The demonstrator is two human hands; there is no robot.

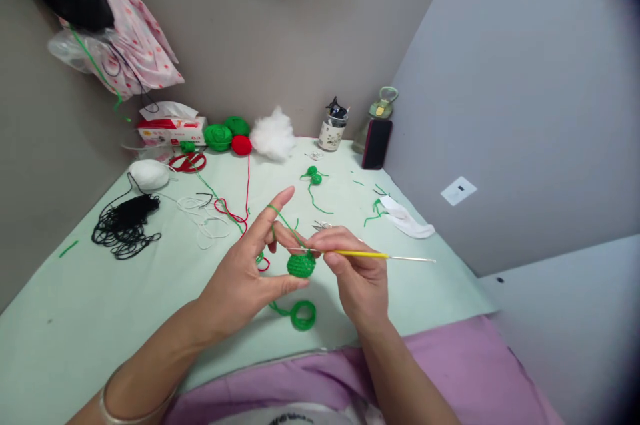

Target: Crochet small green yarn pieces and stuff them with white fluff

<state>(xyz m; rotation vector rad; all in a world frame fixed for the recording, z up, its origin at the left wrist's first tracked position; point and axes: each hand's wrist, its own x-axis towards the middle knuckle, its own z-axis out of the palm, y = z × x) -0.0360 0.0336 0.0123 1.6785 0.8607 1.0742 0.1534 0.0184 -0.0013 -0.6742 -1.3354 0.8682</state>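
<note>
My left hand point(250, 265) pinches a small round green crochet piece point(301, 266) between thumb and fingers. A strand of green yarn point(285, 219) runs over its raised index finger down to the top of the piece. In my right hand point(357, 272) is a crochet hook point(364, 254) with a yellow handle and metal ends, held like a pencil. The hook's left end meets the upper edge of the piece; whether it passes through a stitch is too small to tell. A coiled loop of green yarn point(303, 328) lies on the table below my hands.
Black cord point(129, 225), a white yarn ball point(149, 174) and red-handled scissors point(187, 162) lie left. Along the back stand a tissue box point(171, 130), green yarn balls point(218, 137), a red ball point(241, 144), white stuffing point(273, 135), a jar point(332, 132) and a phone point(377, 144).
</note>
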